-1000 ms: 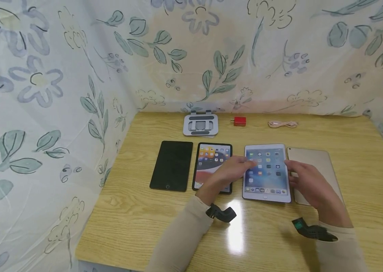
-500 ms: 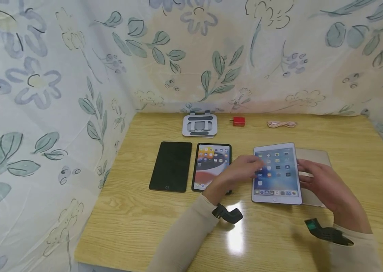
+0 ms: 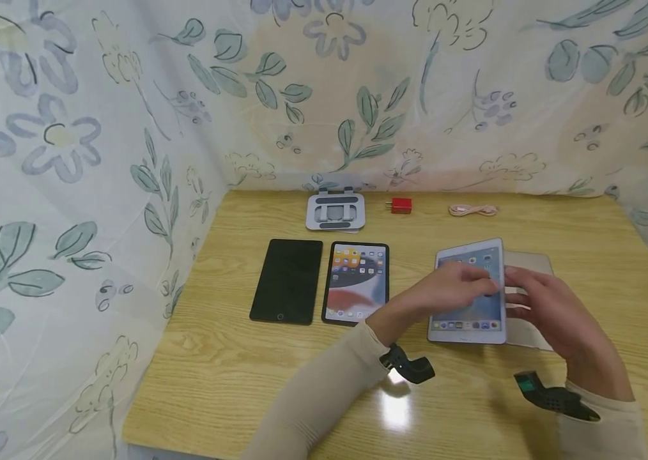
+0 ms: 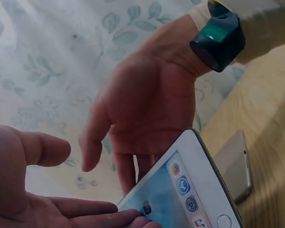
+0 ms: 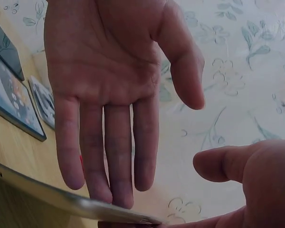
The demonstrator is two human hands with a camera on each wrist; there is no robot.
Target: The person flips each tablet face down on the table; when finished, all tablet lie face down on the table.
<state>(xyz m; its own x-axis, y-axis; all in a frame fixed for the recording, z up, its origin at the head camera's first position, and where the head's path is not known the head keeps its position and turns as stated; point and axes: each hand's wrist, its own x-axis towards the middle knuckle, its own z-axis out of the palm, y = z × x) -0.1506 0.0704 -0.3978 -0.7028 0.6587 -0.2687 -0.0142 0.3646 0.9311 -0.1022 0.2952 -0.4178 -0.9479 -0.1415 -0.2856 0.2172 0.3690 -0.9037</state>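
Note:
A white-framed tablet (image 3: 468, 326) with a lit home screen is tilted, its right edge raised above the table. My left hand (image 3: 453, 287) reaches across its screen, fingers extended, and in the left wrist view the fingertips (image 4: 128, 216) meet the glass. At the raised edge is my right hand (image 3: 560, 313); its straight fingers go behind the tablet, and its thumb (image 5: 216, 166) stands apart from it. Partly covered behind lies a gold tablet (image 3: 531, 332), back up.
Left of the hands lie a tablet (image 3: 358, 281) with a lit screen and a dark-screened tablet (image 3: 286, 281). Along the back of the wooden table (image 3: 215, 383) are a grey folding stand (image 3: 335, 211), a red charger plug (image 3: 401, 206) and a pink cable (image 3: 473, 209).
The white tablet has shifted right and tipped, its right edge rising over the gold tablet. My left hand has moved from its left edge across the screen; my right hand has moved right.

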